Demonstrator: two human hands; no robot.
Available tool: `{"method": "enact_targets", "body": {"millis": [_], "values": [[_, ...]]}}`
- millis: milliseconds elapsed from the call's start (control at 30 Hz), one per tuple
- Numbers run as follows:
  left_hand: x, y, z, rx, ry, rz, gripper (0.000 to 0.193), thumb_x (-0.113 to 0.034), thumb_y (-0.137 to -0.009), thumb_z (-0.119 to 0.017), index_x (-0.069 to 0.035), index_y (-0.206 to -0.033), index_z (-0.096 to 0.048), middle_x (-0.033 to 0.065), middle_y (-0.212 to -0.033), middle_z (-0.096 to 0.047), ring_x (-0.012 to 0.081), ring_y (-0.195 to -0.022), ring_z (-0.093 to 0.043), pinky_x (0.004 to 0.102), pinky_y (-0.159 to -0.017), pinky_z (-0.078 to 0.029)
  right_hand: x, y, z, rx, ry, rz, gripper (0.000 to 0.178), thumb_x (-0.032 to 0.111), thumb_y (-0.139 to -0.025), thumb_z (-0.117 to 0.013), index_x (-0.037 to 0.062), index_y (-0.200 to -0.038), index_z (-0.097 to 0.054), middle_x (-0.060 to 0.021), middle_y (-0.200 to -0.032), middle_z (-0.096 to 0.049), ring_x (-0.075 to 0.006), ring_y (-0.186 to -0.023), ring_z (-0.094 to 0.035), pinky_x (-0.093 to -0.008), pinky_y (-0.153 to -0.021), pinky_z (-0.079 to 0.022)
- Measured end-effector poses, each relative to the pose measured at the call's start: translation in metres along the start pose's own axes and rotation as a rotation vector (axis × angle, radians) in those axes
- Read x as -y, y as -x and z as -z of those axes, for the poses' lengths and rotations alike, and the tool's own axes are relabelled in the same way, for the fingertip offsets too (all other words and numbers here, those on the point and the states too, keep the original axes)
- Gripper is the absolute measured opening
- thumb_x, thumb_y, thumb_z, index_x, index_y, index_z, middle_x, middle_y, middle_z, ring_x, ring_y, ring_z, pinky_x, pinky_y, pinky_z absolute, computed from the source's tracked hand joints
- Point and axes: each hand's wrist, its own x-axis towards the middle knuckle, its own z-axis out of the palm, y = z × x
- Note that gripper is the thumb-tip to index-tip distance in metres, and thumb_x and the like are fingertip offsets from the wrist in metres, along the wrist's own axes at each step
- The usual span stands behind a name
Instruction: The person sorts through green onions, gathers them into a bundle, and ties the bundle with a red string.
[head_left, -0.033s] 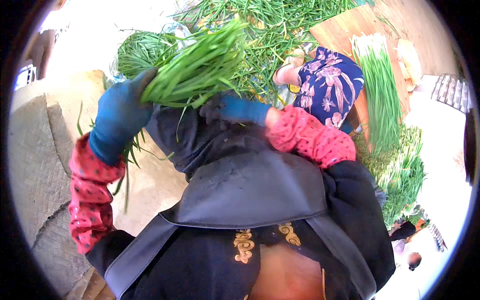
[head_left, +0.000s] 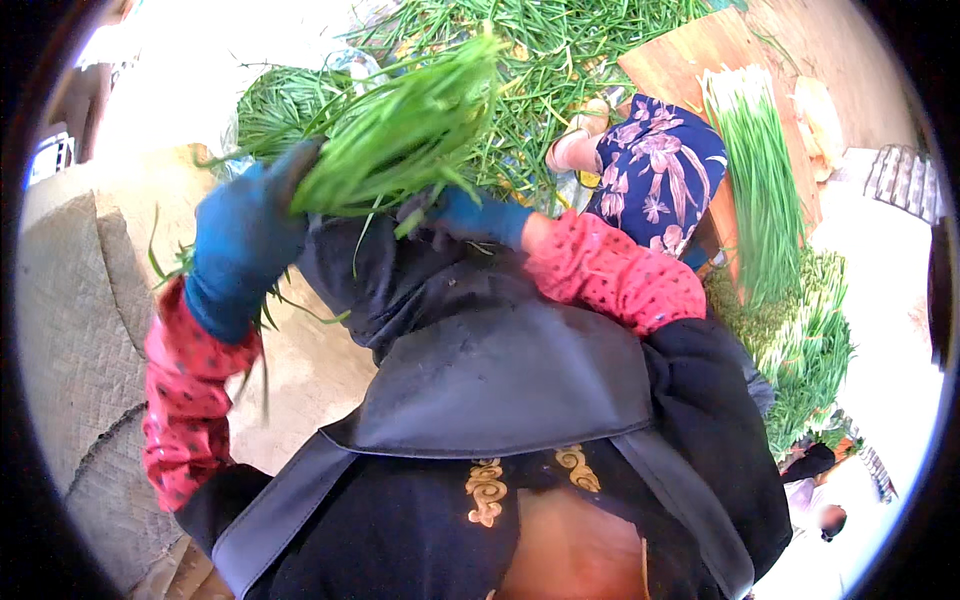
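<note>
My left hand (head_left: 250,235), in a blue glove with dark fingertips, is closed round the base of a bunch of green chives (head_left: 405,130). The bunch points up and right, its leaf ends loose and blurred. More loose blades hang below that wrist. Just under the bunch is my right hand (head_left: 465,215), gloved in the same blue with a dark palm. Its fingers are smeared and partly hidden behind low-hanging blades, so their grip is unclear. Both forearms wear red spotted sleeves.
A big heap of loose chives (head_left: 560,60) spreads ahead, with a smaller pile (head_left: 285,110) left of it. At right, a sorted bundle (head_left: 755,190) lies on a wooden board (head_left: 660,60), beside my knee in flowered cloth (head_left: 660,170). Stacked bundles (head_left: 810,350) sit nearer. Cardboard (head_left: 70,300) is at left.
My left hand has shifted slightly, and the bunch in it has swayed a little. My right hand has moved a short way left under the leaves.
</note>
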Motion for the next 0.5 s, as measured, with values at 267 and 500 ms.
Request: {"method": "enact_targets", "body": {"millis": [267,500], "values": [[-0.012,0.128,-0.105,-0.201,-0.207,-0.087,0.065,-0.003,-0.065,-0.055,-0.024,-0.126,-0.048,0.0132,-0.091,-0.049,0.0279,-0.072,-0.049,0.0374,-0.062,-0.04,-0.046,0.063,0.024,-0.386,-0.179,-0.261,0.043,0.039,-0.088,-0.047,0.0044,-0.114,-0.052,-0.0113,-0.102,-0.059,-0.0216,-0.085,-0.058,-0.0365,-0.075,-0.049],[-0.04,0.199,-0.161,0.064,0.275,0.139,0.066,-0.017,-0.068,-0.065,-0.018,-0.129,-0.041,0.0193,-0.113,-0.049,0.0344,-0.093,-0.054,0.041,-0.073,-0.045,-0.065,0.185,0.03,-0.65,-0.316,-0.514,0.046,0.041,-0.087,-0.046,0.0051,-0.116,-0.05,-0.0119,-0.105,-0.058,-0.0228,-0.089,-0.058,-0.0385,-0.078,-0.048]]}}
